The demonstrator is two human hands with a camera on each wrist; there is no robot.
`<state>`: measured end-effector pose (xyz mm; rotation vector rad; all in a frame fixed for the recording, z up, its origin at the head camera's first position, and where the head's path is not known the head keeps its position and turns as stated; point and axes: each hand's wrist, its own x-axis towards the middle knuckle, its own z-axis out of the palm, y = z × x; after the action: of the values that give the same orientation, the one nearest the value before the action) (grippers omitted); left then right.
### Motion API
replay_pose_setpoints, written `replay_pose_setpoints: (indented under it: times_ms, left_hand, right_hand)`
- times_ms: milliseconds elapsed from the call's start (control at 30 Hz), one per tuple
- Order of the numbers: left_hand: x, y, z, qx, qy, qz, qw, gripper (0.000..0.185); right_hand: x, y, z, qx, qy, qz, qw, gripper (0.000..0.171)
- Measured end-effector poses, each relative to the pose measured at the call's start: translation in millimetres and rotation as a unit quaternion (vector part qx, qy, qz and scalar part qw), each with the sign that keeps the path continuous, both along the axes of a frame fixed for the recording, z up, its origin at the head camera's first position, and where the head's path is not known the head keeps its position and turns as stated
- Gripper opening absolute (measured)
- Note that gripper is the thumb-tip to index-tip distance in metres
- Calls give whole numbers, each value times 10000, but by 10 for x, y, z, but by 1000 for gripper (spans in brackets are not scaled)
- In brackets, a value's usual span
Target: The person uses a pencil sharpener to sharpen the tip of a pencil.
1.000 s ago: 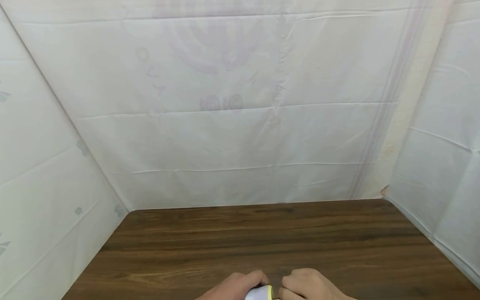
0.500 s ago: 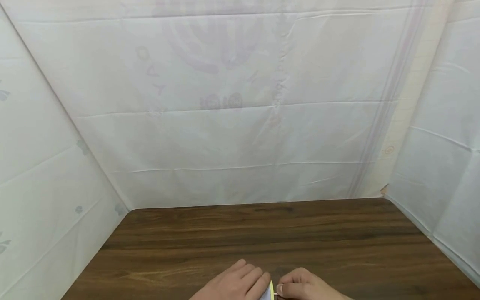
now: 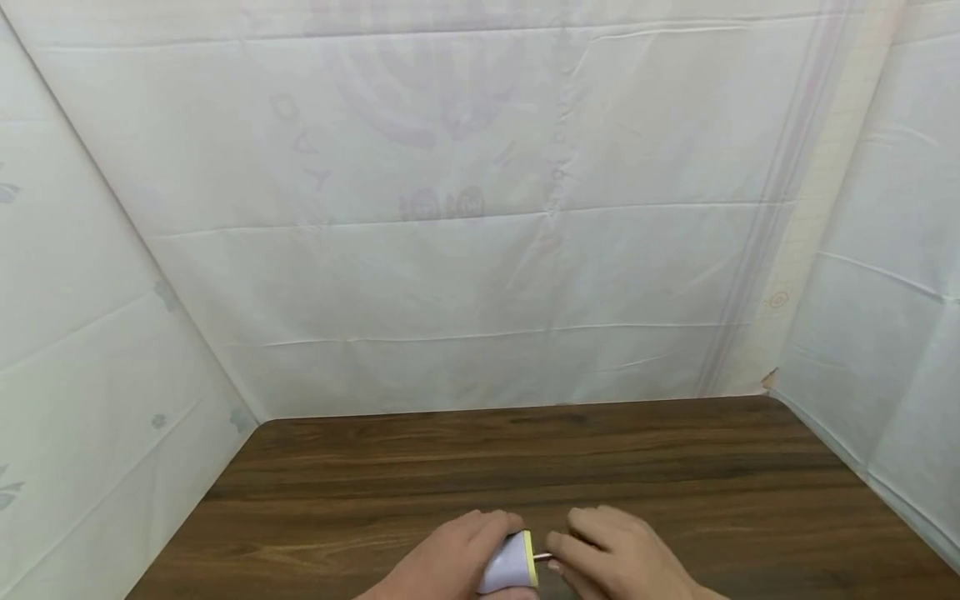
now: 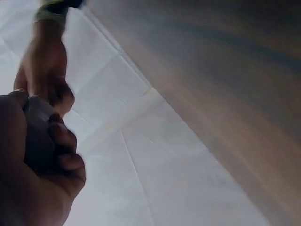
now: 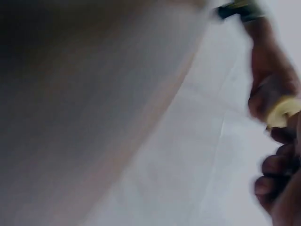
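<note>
Two hands are working one small lavender object with a yellow rim [image 3: 512,565], low over the near edge of the wooden table [image 3: 525,467]. Left hand [image 3: 450,567] is curling around its body; right hand [image 3: 618,562] is pinching a thin pin [image 3: 543,557] sticking from the rim. White sheeting [image 3: 480,208] is enclosing the table.

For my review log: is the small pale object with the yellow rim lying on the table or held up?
Held: the left hand grips the pale object, yellow rim toward the right hand. Whether it touches the table cannot be told.
</note>
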<state>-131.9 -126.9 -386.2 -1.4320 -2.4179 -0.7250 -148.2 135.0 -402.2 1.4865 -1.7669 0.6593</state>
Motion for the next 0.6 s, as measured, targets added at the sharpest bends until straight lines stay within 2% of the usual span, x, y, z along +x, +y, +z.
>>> replay_pose_setpoints:
  times_ms: [33,100,167,267,400,433,500,600]
  left_hand:
    - [5,0,11,50,-401,-18,9992,36]
    - [-3,-2,31,58,-1101,-165,9938,34]
    - [-19,-6,44,-17,-1668,-358,9853,35]
    - [-43,-2,45,-150,-2268,-652,9716,38]
    - [-56,25,22,-285,-2683,-944,9583,29]
    - [-56,31,17,-338,-2673,-958,9582,28]
    - [-45,41,7,-408,-2546,-956,9614,27]
    - [-11,41,1,-335,-2162,-814,9724,29]
  right_hand:
    - [-33,-14,31,-158,919,-207,9954,13]
    - [-95,-34,97,-430,2249,-381,9727,25]
    - [-133,-40,139,-540,2856,-324,9563,32]
    - [-147,-37,141,-527,2937,-27,9544,37]
    - [-142,-58,98,-443,2818,410,9576,43]
    - [-141,-70,89,-440,2831,475,9569,44]
    - [-110,-89,76,-400,2653,538,9618,45]
    - [-48,-101,43,-362,2024,544,9771,46]
